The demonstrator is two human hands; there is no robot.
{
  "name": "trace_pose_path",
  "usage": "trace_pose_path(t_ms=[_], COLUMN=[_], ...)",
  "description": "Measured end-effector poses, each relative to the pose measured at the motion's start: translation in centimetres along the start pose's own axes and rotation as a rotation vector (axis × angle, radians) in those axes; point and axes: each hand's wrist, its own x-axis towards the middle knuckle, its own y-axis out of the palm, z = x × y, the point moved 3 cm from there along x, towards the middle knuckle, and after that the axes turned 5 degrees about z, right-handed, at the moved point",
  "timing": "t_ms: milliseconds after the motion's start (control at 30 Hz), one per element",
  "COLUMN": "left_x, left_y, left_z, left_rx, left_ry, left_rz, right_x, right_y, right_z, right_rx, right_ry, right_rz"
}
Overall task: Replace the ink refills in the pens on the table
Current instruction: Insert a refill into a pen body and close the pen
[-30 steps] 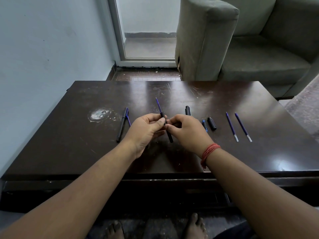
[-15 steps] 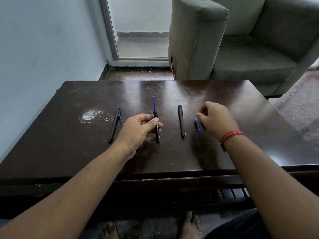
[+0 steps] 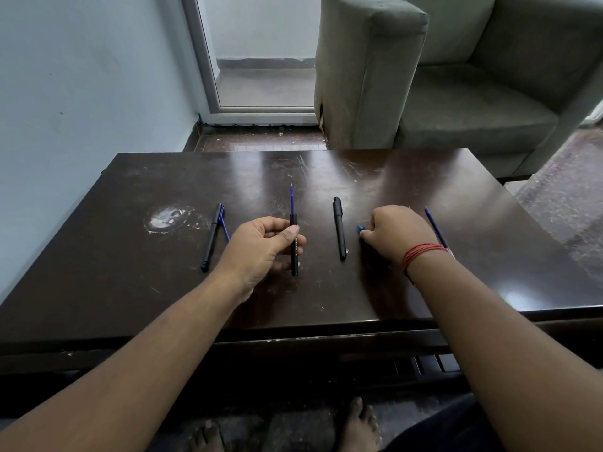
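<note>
My left hand point(image 3: 264, 247) grips a black pen barrel point(image 3: 294, 252) held upright, with a blue refill point(image 3: 292, 200) sticking out of its far end. My right hand point(image 3: 396, 234) rests on the dark table point(image 3: 130, 288) to the right, fingers pinched on a small blue pen part point(image 3: 360, 229). A capped black pen point(image 3: 339, 228) lies between my hands. At the left lies another black pen point(image 3: 211, 238) with a blue refill point(image 3: 224, 228) beside it. A loose blue refill point(image 3: 435, 228) lies beyond my right wrist, partly hidden.
A white scuff mark point(image 3: 166, 218) stains the table's left part. A grey armchair point(image 3: 424, 70) stands behind the table at the right. A pale wall runs along the left, a glass door point(image 3: 261, 50) behind. My bare feet show under the table's front edge.
My hands have parted: the right one left the barrel and moved right, down onto the small blue part. The left hand keeps the barrel with the refill, now more upright.
</note>
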Motion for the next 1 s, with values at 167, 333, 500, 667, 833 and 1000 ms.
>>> trace_pose_path(t_ms=[167, 333, 500, 667, 833, 1000], left_x=[0.0, -0.1, -0.2, -0.1, 0.0, 0.0], left_y=[0.1, 0.2, 0.5, 0.7, 0.6, 0.6], left_z=[-0.1, -0.3, -0.3, -0.1, 0.1, 0.1], left_rx=[0.13, 0.454, 0.533, 0.586, 0.605, 0.627], left_ry=[0.042, 0.184, 0.208, 0.237, 0.241, 0.242], left_rz=[0.006, -0.006, 0.007, 0.019, 0.021, 0.024], right_x=[-0.9, -2.4, -2.9, -3.0, -3.2, -3.3], right_y=[-1.8, -2.3, -3.2, -3.2, -3.5, -3.5], right_z=[0.4, 1.6, 2.0, 2.5, 2.5, 2.8], right_rx=[0.27, 1.044, 1.185, 1.087, 1.054, 0.995], right_ry=[-0.092, -0.233, -0.309, -0.323, -0.316, -0.33], right_rz=[-0.194, -0.094, -0.143, -0.153, -0.175, -0.164])
